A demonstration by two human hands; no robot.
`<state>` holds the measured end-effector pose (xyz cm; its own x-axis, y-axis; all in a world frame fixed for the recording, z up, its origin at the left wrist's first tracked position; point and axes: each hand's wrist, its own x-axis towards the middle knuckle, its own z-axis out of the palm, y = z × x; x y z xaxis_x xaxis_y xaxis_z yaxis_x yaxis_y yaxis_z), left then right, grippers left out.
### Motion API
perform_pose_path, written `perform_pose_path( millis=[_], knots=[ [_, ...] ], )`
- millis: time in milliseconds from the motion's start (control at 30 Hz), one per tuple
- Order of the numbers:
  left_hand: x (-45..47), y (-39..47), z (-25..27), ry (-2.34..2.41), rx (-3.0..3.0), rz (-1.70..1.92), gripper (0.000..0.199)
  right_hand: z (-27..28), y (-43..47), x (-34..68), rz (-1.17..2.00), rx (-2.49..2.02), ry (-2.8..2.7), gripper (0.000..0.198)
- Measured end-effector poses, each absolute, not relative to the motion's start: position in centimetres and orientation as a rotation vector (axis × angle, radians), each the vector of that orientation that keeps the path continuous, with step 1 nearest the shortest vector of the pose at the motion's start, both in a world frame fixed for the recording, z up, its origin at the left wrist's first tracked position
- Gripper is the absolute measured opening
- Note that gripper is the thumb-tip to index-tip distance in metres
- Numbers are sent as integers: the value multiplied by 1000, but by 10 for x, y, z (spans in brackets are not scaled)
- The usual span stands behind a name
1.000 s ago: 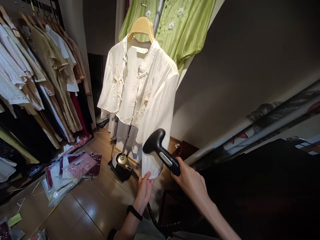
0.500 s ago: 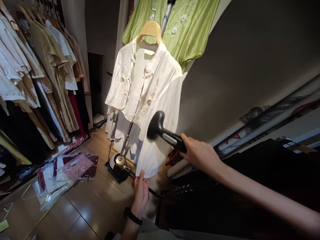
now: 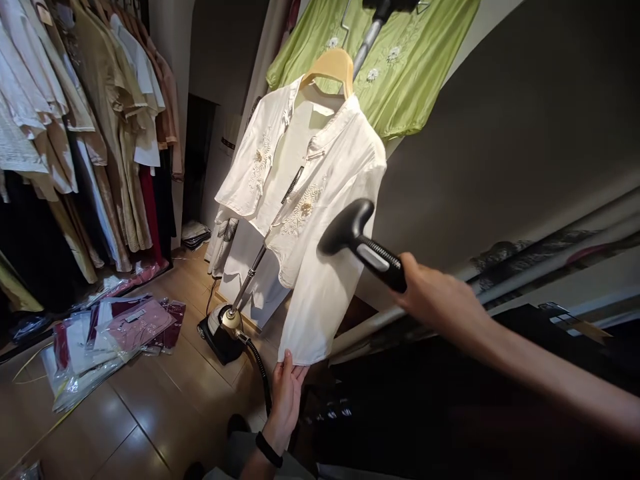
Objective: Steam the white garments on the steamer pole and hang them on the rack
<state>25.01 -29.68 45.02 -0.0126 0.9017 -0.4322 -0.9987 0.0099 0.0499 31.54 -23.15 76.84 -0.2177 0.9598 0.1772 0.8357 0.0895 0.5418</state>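
A white jacket (image 3: 345, 153) with embroidered front panels hangs on a wooden hanger (image 3: 331, 65), its long sleeve slanting down toward me. My left hand (image 3: 287, 393) pinches the sleeve's cuff between thumb and fingers and wears a black band at the wrist. In my right hand (image 3: 435, 293) is the handle of a black garment steamer head (image 3: 350, 230). The head lies over the sleeve around its middle; whether it touches the cloth I cannot tell. Below the jacket, the steamer base (image 3: 225, 331) stands on the floor with a pole and a black hose.
A green blouse (image 3: 410, 87) with white flowers hangs behind the jacket. Several garments crowd a rack (image 3: 100, 100) at left. Plastic-wrapped clothes (image 3: 135, 327) lie on the tiled floor. Fabric rolls (image 3: 540, 250) and dark cloth (image 3: 450, 400) fill the right side.
The view has shifted, so the jacket sits further right. The sleeve is held more slanted, and the steamer head remains over it. My left hand still grips the cuff.
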Motion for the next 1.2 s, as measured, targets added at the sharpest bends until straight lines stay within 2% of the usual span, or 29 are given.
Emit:
perform_pose_path(
  millis=[167, 333, 500, 600, 733, 933, 1067, 1200],
  knots=[
    [248, -296, 452, 363, -300, 1560, 19, 782, -225, 307, 850, 1809, 2133, 21],
    [248, -297, 453, 356, -295, 1557, 24, 728, -236, 322, 607, 1630, 2184, 27],
    [248, -301, 457, 355, -277, 1533, 30, 686, -246, 340, 408, 1477, 2233, 41],
    [249, -302, 459, 350, -259, 1529, 29, 691, -243, 341, 438, 1501, 2218, 37],
    [252, -301, 455, 381, -278, 1543, 22, 724, -229, 331, 609, 1607, 2188, 24],
    [251, -302, 453, 370, -243, 1554, 24, 766, -217, 314, 736, 1756, 2194, 21],
    [250, -302, 454, 367, -279, 1554, 30, 747, -223, 318, 671, 1715, 2197, 24],
    [253, -302, 452, 361, -268, 1552, 32, 705, -242, 329, 433, 1562, 2226, 29]
  ],
)
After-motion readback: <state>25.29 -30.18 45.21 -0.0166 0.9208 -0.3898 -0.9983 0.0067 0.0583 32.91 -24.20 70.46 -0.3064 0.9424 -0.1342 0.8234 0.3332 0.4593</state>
